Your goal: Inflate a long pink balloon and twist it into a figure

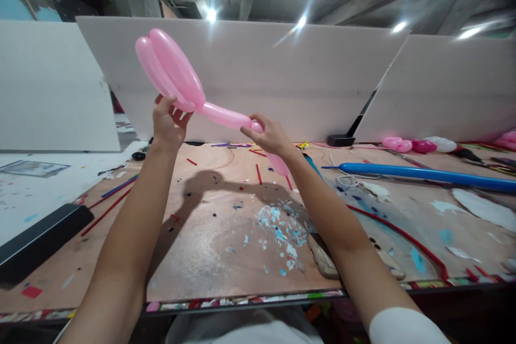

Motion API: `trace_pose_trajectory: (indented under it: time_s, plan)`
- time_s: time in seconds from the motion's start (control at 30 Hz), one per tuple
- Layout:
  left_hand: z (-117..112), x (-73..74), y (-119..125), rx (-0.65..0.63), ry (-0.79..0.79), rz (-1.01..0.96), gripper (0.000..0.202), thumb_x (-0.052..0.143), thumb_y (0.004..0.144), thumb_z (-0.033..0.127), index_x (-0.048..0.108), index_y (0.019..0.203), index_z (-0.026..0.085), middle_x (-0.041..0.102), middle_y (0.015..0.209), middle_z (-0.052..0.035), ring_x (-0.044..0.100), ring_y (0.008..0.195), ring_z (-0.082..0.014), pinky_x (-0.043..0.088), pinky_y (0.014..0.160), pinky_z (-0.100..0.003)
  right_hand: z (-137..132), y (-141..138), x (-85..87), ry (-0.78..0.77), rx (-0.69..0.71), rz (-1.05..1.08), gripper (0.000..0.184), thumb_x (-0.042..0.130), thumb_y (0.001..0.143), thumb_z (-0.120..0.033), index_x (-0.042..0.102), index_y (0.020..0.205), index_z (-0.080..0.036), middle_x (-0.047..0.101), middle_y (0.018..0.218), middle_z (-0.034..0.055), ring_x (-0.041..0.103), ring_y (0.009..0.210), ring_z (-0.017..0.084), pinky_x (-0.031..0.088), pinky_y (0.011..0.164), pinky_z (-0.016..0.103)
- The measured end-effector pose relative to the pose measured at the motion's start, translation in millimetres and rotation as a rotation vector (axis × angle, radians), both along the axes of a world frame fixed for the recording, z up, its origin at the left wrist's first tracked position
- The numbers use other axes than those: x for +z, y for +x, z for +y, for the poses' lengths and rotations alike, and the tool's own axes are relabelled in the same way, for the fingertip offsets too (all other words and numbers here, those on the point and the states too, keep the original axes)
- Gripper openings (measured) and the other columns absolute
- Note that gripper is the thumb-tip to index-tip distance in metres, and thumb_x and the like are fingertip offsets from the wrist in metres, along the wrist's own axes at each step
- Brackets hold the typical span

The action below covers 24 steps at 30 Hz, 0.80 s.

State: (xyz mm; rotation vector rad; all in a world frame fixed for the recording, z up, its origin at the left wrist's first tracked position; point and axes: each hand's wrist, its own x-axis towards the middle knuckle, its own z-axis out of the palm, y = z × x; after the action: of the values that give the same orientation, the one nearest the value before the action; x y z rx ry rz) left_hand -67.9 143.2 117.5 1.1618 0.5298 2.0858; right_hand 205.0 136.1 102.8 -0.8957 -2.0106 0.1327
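A long pink balloon (173, 67), twisted into looped segments at its upper left end, is held up above the table. My left hand (169, 118) cups the looped end from below, its fingers curled against the balloon. From that end a straight pink segment runs right and slightly down to my right hand (270, 134). There my thumb and fingers close around the balloon beside a small round bubble. A further pink part hangs below my right hand, partly hidden by the wrist.
On the paint-flecked wooden table (209, 269) lie a long blue balloon (419, 173), a red uninflated balloon (407, 234), a phone (385, 260) and a black bar (46, 242). White panels (258, 75) stand behind. Pink and white balloons (423, 145) rest at the back right.
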Motion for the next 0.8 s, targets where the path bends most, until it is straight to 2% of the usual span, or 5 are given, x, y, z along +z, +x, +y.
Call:
trace_pose_trajectory:
  time_s: [0.2, 0.37, 0.6, 0.7, 0.8]
  plan:
    - [-2, 2.9, 4, -0.140, -0.043, -0.141, 0.022, 0.064, 0.072, 0.044, 0.057, 0.081, 0.025, 0.068, 0.091, -0.0051, 0.068, 0.101, -0.0231, 0.060, 0.090, -0.035, -1, 4, 2.4, -0.139, 0.097, 0.031, 0.042, 0.062, 0.084, -0.052, 0.067, 0.107, -0.017, 0.065, 0.083, 0.0044, 0.059, 0.072, 0.016, 0.044, 0.064, 0.027]
    - [-9, 4.8, 10, -0.236, 0.008, -0.192, 0.027, 0.067, 0.075, 0.044, 0.062, 0.093, 0.025, 0.069, 0.104, -0.0089, 0.067, 0.109, -0.0254, 0.060, 0.093, -0.037, -1, 4, 2.2, -0.172, 0.101, 0.104, 0.042, 0.065, 0.083, -0.054, 0.065, 0.106, -0.018, 0.063, 0.079, 0.0031, 0.060, 0.065, 0.015, 0.046, 0.057, 0.026]
    - [-2, -9.2, 17, -0.336, -0.163, -0.134, 0.043, 0.073, 0.071, 0.052, 0.064, 0.101, 0.023, 0.068, 0.111, -0.0119, 0.063, 0.118, -0.0309, 0.055, 0.100, -0.043, 16, 14, -0.3, -0.435, 0.355, 0.428, 0.043, 0.072, 0.077, -0.059, 0.056, 0.096, -0.022, 0.056, 0.070, -0.0028, 0.056, 0.051, 0.011, 0.048, 0.048, 0.024]
    - [-3, -14.5, 20, -0.392, -0.224, -0.029, 0.047, 0.078, 0.068, 0.051, 0.064, 0.101, 0.022, 0.065, 0.124, -0.0129, 0.060, 0.122, -0.0345, 0.051, 0.104, -0.048, 26, 22, -2.3, -0.486, 0.396, 0.587, 0.044, 0.075, 0.074, -0.057, 0.053, 0.092, -0.023, 0.054, 0.068, -0.0040, 0.054, 0.049, 0.011, 0.046, 0.043, 0.024]
    - [-3, -16.7, 18, -0.387, -0.246, 0.017, 0.045, 0.080, 0.068, 0.047, 0.063, 0.102, 0.024, 0.057, 0.138, -0.0108, 0.056, 0.128, -0.0339, 0.047, 0.107, -0.049, 32, 32, -5.8, -0.678, 0.452, 0.619, 0.046, 0.076, 0.072, -0.056, 0.053, 0.093, -0.023, 0.054, 0.067, -0.0038, 0.053, 0.049, 0.010, 0.045, 0.042, 0.023]
